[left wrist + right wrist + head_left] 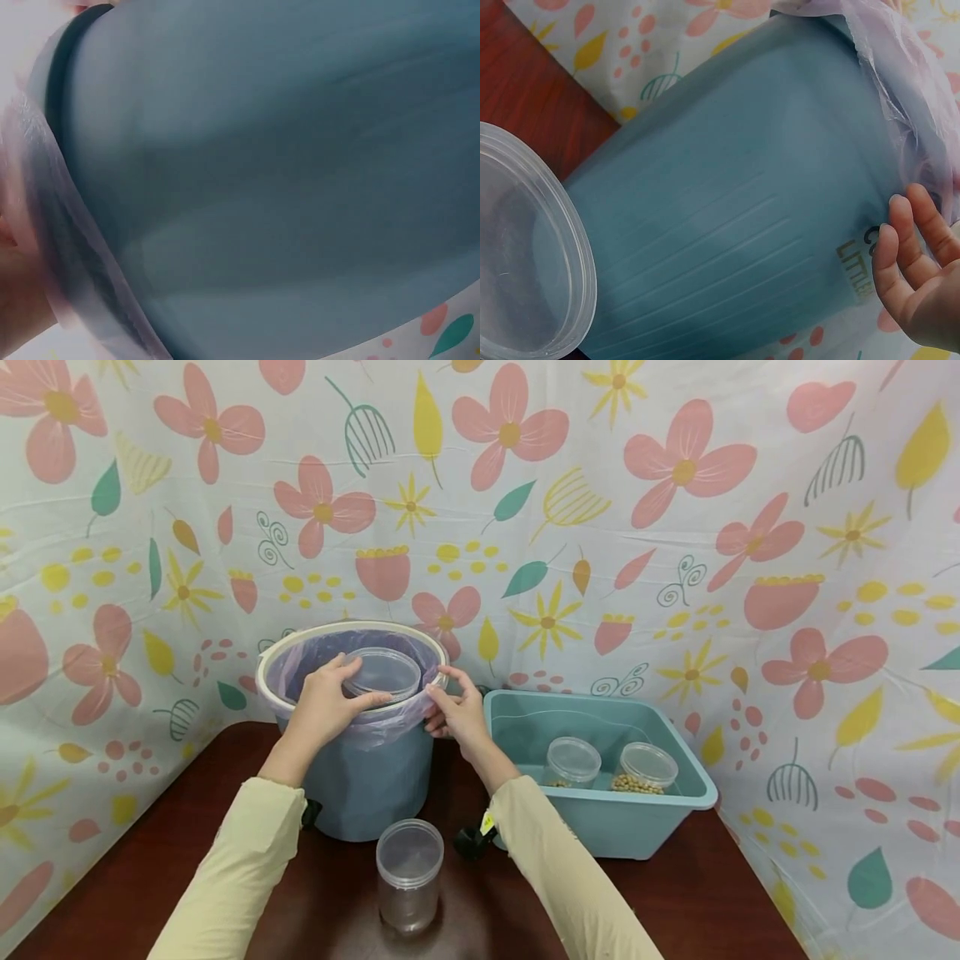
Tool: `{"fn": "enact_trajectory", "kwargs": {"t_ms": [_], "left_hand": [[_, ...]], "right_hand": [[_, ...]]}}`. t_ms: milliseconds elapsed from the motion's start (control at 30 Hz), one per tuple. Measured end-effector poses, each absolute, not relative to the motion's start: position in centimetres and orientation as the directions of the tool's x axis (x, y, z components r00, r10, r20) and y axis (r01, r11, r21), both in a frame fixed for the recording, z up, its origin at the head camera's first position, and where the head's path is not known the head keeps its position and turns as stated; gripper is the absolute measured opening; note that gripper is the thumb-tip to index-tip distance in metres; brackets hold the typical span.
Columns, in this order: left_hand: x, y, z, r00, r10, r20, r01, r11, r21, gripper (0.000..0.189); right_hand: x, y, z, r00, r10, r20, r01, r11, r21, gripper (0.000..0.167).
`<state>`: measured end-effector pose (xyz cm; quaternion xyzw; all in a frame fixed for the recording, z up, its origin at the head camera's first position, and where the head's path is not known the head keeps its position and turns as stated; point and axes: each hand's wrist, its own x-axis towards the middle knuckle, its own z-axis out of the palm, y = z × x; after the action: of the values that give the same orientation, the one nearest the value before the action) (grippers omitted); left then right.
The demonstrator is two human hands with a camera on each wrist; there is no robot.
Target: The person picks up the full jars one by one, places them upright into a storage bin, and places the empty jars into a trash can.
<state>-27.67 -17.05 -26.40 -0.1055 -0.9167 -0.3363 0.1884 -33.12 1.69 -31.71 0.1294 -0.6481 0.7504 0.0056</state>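
Observation:
My left hand (322, 697) holds a clear round plastic lid (384, 672) at the mouth of a blue-grey trash bin (367, 789). Whatever lies under that lid is hidden by the bin's front rim. On the right side of the rim, my right hand (459, 708) pinches the pale purple trash bag (390, 724) lining the bin. The right wrist view shows its fingertips (900, 214) against the bag's edge. In the left wrist view only a bit of the left hand (22, 292) appears, behind the bag. An uncovered clear jar (409, 881) stands upright on the table before the bin.
A teal plastic basin (600, 818) sits right of the bin. Inside it are two lidded clear jars (572, 762) (647, 768) with tan beans or nuts at the bottom. The dark red-brown table (330, 902) meets a flower-printed curtain (525, 527) behind and at the sides.

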Motion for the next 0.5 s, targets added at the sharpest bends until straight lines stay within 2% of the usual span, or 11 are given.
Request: {"fn": "enact_trajectory", "kwargs": {"t_ms": [133,500], "left_hand": [[-27.86,-17.25,-26.47,-0.911,0.095,0.401,0.328,0.756,0.567,0.065],[-27.55,-17.07,-26.88,-0.856,0.103,0.507,0.421,0.708,0.566,0.045]], "right_hand": [[-33.07,1.7,-31.7,-0.966,-0.163,0.201,-0.176,-0.156,-0.972,0.044],[-32.98,1.72,-31.56,-0.964,-0.167,0.206,-0.18,-0.162,-0.97,0.044]]}}
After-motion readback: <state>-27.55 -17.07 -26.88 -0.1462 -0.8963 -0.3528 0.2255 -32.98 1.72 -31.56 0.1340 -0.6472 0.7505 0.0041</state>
